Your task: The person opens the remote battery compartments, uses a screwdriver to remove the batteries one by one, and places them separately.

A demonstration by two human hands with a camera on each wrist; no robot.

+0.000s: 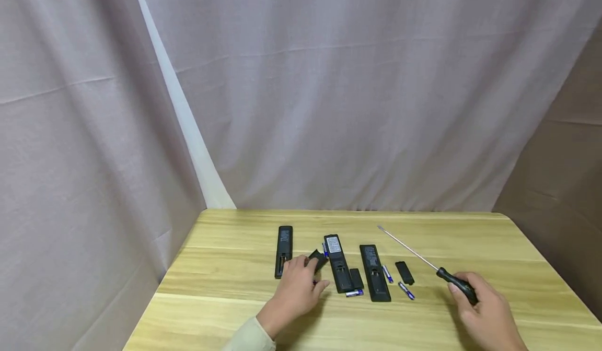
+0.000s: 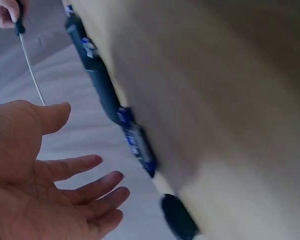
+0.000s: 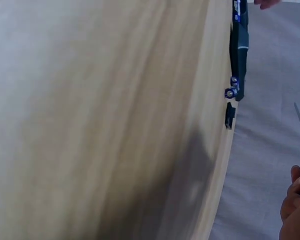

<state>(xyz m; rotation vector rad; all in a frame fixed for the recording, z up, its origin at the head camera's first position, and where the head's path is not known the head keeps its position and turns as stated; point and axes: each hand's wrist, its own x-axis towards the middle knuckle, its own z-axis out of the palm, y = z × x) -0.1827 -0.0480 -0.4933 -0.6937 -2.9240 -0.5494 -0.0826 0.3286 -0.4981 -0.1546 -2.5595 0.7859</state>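
Note:
My left hand [image 1: 297, 287] hovers near the left black remote control [image 1: 284, 244], its battery compartment uncovered. In the left wrist view the fingers are spread and relaxed, with nothing between them. A loose battery cover [image 1: 317, 258] lies just beyond the fingertips, partly hidden by them. My right hand [image 1: 489, 312] grips the black handle of a screwdriver [image 1: 458, 284], whose long metal shaft points up and left above the table. Two more remotes lie back side up, a middle one [image 1: 335, 257] with a white label and a right one [image 1: 371, 259], both with uncovered compartments.
Blue-and-white batteries lie by the remotes: one [image 1: 354, 293] below the middle remote, two [image 1: 388, 273] right of the right one. Another cover [image 1: 356, 279] touches the middle remote; a third cover [image 1: 404, 272] lies farther right. Grey curtains [image 1: 352, 105] hang behind the wooden table [image 1: 226, 267].

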